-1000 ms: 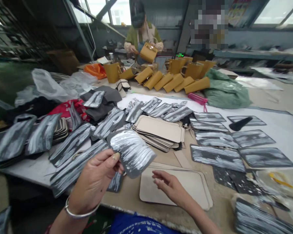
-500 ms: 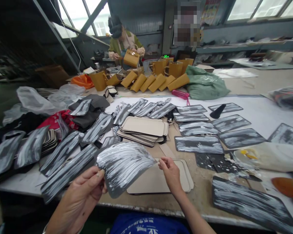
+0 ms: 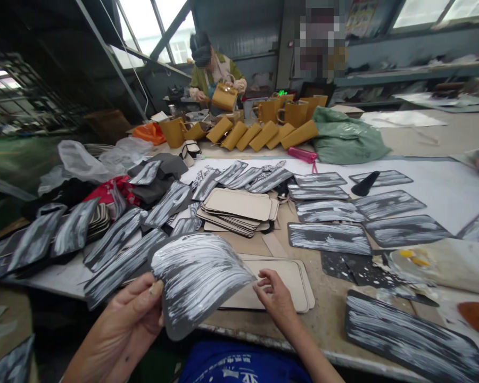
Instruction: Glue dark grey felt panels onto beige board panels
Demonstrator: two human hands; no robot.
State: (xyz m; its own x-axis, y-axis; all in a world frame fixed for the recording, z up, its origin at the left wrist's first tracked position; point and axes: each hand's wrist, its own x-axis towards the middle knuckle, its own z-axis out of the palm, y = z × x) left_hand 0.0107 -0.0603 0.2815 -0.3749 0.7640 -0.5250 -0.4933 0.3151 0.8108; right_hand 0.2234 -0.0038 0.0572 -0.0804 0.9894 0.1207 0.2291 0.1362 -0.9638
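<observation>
My left hand (image 3: 133, 314) is closed on the left edge of a dark grey panel (image 3: 201, 282), pinching it between thumb and fingers. The panel has rounded corners and is streaked with white, glue-like smears; it bends in the air above the table's front edge. Just at its right corner is my right hand (image 3: 277, 300), its fingers loosely curled and parted, with no clear grip on the panel. Beneath that hand lie stacked beige panels (image 3: 279, 271), partly covered by the held one. Behind them sits a taller pile of beige panels (image 3: 237, 205).
Several smeared grey panels (image 3: 329, 236) lie spread to the right, with others (image 3: 120, 266) to the left. A dark cone-shaped piece (image 3: 365, 183) and a glue-stained pale container (image 3: 443, 263) are at right. Across the table, a person (image 3: 213, 74) handles a tan bag (image 3: 224, 97).
My right hand's fingers have loosened from the panel's right corner. The left hand and panel have moved slightly left and down. The view has turned a little to the left.
</observation>
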